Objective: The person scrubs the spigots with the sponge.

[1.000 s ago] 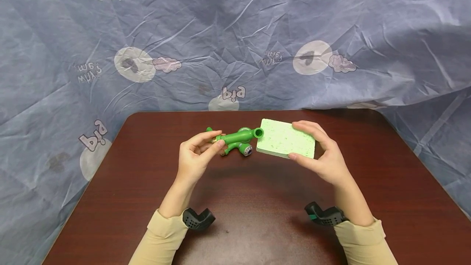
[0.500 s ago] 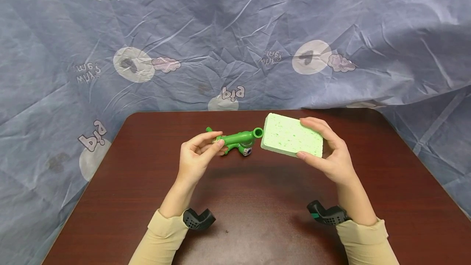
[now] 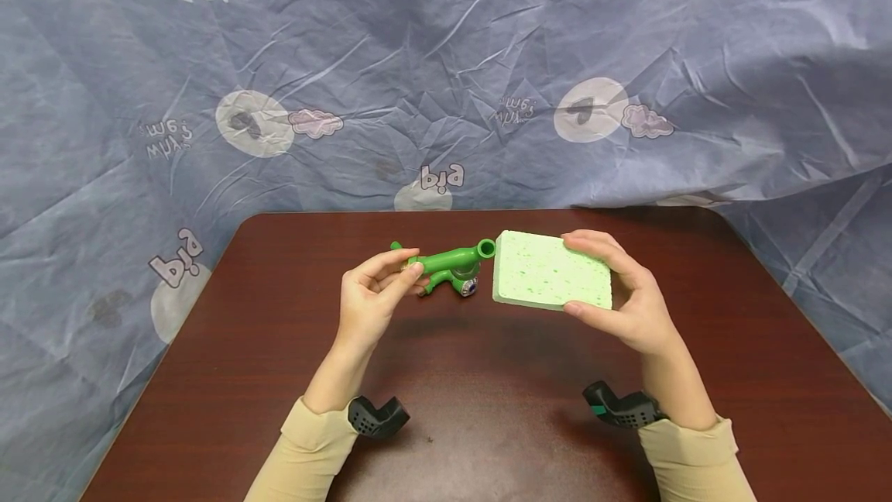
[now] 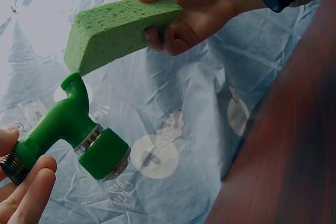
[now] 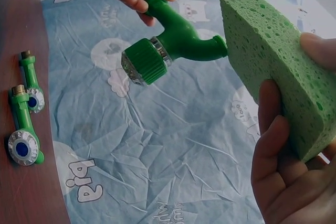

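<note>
My left hand [image 3: 369, 293] pinches a green faucet [image 3: 449, 260] by its threaded inlet end, above the table. In the left wrist view, the faucet's ribbed knob [image 4: 105, 153] hangs below its body. A light green sponge [image 3: 550, 269] is gripped by my right hand [image 3: 627, 293] between thumb and fingers. The faucet's spout meets or nearly meets the sponge's near end; in the right wrist view the spout's lip [image 5: 220, 45] appears to touch it. Two more green faucets, a nearer one [image 5: 22, 129] and a farther one [image 5: 32, 80], lie on the table in the right wrist view.
The dark reddish-brown table [image 3: 446, 424] spreads below both hands. Behind it hangs a wrinkled blue-grey cloth [image 3: 418, 60] with printed letters and clouds. Each wrist wears a black camera, the left one [image 3: 379, 417] and the right one [image 3: 623, 407].
The sponge in my right hand tilted and rose slightly rightward, then came down and levelled beside the spout. My left hand with the faucet has hardly moved.
</note>
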{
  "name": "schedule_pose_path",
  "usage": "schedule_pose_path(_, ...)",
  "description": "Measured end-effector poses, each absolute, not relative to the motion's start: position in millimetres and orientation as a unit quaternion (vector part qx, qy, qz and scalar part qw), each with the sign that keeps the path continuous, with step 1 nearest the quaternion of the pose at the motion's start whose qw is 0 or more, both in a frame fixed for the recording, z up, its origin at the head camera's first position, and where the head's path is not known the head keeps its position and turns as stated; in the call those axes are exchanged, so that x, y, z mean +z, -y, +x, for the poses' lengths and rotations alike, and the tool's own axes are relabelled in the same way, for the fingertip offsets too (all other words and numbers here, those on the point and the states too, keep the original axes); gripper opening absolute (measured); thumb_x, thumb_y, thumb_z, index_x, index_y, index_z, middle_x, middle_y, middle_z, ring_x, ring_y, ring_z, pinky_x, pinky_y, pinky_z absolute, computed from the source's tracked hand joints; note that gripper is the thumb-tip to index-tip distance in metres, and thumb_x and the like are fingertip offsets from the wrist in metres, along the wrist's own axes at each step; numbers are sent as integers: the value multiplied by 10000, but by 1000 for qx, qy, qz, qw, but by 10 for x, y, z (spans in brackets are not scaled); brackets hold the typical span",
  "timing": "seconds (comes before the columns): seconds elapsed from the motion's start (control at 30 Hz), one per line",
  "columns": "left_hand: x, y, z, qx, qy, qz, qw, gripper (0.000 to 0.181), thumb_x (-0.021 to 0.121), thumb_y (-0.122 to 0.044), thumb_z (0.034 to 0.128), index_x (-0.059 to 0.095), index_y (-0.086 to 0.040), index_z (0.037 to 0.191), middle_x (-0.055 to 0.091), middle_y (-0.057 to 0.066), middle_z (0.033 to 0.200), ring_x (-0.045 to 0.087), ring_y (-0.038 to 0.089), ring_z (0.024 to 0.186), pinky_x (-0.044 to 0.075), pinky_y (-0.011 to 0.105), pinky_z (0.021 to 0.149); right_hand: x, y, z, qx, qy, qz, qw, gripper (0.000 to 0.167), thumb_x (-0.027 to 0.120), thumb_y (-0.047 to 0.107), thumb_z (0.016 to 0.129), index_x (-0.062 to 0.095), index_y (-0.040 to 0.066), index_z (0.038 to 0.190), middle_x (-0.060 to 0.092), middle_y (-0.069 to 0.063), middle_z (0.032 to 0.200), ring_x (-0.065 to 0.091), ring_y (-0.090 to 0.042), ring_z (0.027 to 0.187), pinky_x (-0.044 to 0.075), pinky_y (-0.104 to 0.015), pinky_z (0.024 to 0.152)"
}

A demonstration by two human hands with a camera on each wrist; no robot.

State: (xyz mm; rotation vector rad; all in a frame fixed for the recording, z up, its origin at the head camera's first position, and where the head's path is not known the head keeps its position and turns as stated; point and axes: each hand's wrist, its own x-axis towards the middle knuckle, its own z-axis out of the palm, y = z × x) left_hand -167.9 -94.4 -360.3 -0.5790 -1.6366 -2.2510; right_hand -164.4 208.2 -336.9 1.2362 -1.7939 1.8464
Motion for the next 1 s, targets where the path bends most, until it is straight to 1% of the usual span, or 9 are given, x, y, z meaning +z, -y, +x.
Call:
schedule_pose_path(0.13, -3611, 941, -1685, -781, 573, -195, 154, 240, 667, 83, 816, 631, 141, 1047, 695, 89, 851, 681, 192, 663, 586, 377, 640, -3378, -2065, -1645, 633, 620, 441, 141, 673, 688, -242, 617, 468, -172, 1249, 450, -208, 1287, 424, -294, 1150, 483, -236, 723)
schedule_pose_path(0.23, -3622, 922, -1677, -779, 576, -191, 156, 244, 667, 91, 811, 627, 149, 1046, 694, 88, 824, 677, 182, 653, 587, 363, 632, -3409, -2013, -1653, 623, 626, 448, 139, 686, 693, -249, 599, 475, -166, 1245, 451, -210, 1284, 423, -291, 1159, 475, -242, 751)
schedule_pose_path(0.43, -3650, 830, -1640, -778, 581, -190, 143, 276, 679, 87, 803, 604, 184, 1050, 699, 88, 870, 682, 180, 658, 589, 381, 634, -3459, -1845, -1622, 603, 650, 443, 133, 721, 715, -257, 569, 489, -140, 1244, 449, -215, 1281, 435, -269, 1164, 479, -232, 762)
schedule_pose_path(0.6, -3662, 796, -1626, -789, 568, -175, 155, 276, 700, 76, 790, 627, 157, 1044, 703, 100, 889, 683, 207, 654, 587, 398, 641, -3363, -1710, -1530, 596, 659, 441, 127, 701, 706, -263, 565, 501, -140, 1224, 454, -251, 1242, 447, -265, 1142, 474, -238, 787)
schedule_pose_path(0.77, -3662, 794, -1631, -800, 552, -177, 155, 283, 697, 102, 777, 618, 174, 1039, 705, 100, 868, 682, 249, 650, 588, 395, 630, -3280, -1635, -1465, 591, 663, 441, 129, 677, 697, -264, 559, 510, -148, 1200, 471, -260, 1204, 454, -259, 1129, 462, -239, 822)
schedule_pose_path(0.83, -3663, 785, -1632, -796, 556, -184, 151, 278, 694, 109, 776, 615, 181, 1032, 706, 88, 861, 682, 250, 652, 585, 412, 629, -3295, -1620, -1465, 591, 664, 439, 131, 682, 700, -264, 556, 510, -147, 1200, 470, -258, 1207, 453, -259, 1134, 458, -240, 827)
schedule_pose_path(0.93, -3662, 763, -1626, -792, 561, -193, 143, 270, 689, 109, 780, 614, 187, 1027, 702, 75, 835, 686, 228, 667, 565, 491, 652, -3352, -1603, -1479, 592, 663, 440, 128, 696, 711, -261, 556, 512, -133, 1211, 465, -246, 1220, 452, -252, 1139, 465, -234, 821)
schedule_pose_path(1.0, -3660, 753, -1621, -791, 562, -195, 142, 268, 686, 105, 786, 612, 190, 1029, 699, 76, 829, 686, 210, 673, 551, 523, 661, -3371, -1595, -1484, 588, 665, 443, 123, 698, 720, -255, 562, 515, -124, 1215, 463, -240, 1222, 453, -247, 1139, 472, -231, 819)
